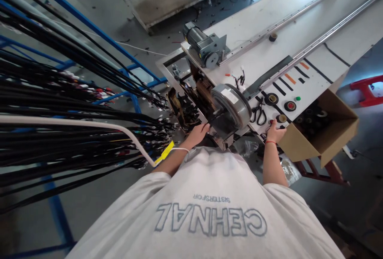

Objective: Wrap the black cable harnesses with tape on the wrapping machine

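My left hand [197,134] is at the near corner of the machine, below the large grey drum-shaped reel [235,107]. Its fingers are closed at a dark part; what they grip is too small to make out. My right hand [274,133] rests at the worktable's near edge, index finger stretched forward and thumb out to the side. Just beyond that hand lies a black tape roll [281,118]. Black-handled scissors [259,114] lie between the reel and this hand. Two more tape rolls, one [271,99] beside the scissors and one with a red centre [290,106], sit farther back.
A cardboard box [338,131] with dark rolls stands right of the table. Bundles of black cables [89,111] hang on a blue rack [89,22] at left. A motor [199,40] sits behind the reel. A green button [298,98] and a red stool [366,91] are at right.
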The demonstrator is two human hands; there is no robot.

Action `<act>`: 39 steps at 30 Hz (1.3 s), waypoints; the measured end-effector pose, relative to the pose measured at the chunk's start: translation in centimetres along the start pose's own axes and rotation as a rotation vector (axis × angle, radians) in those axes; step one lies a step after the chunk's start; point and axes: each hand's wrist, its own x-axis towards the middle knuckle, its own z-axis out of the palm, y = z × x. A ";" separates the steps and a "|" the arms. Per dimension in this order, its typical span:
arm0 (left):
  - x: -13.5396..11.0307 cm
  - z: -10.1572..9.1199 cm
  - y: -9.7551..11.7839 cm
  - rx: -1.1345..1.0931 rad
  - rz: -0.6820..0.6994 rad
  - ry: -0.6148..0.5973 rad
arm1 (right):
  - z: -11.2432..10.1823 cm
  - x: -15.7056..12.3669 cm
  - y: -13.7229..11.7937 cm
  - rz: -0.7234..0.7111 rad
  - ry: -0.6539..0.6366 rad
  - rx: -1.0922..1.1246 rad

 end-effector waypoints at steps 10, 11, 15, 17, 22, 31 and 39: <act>1.4 0.6 0.4 -0.052 0.025 -0.017 | -0.3 -0.5 -0.7 0.023 -0.025 -0.013; 1.4 0.7 0.2 -0.087 0.022 -0.030 | -0.4 -0.6 -0.7 0.027 -0.021 -0.012; 0.7 0.6 -2.1 -0.293 -0.012 -0.151 | -0.4 -0.6 -0.8 0.029 -0.019 -0.002; -0.1 0.2 -3.7 -0.272 -0.023 -0.201 | -0.5 -0.7 -0.9 0.034 -0.026 -0.003; -3.0 -0.8 -6.3 -0.055 -0.125 -0.126 | -0.7 -0.7 -1.0 0.025 -0.032 -0.020; -5.4 -0.4 -4.3 -0.039 -0.118 -0.064 | -0.3 -0.5 -0.5 0.008 0.003 0.003; -5.3 -0.5 -3.2 -0.052 -0.078 -0.038 | -0.3 -0.2 -0.5 -0.003 -0.011 -0.009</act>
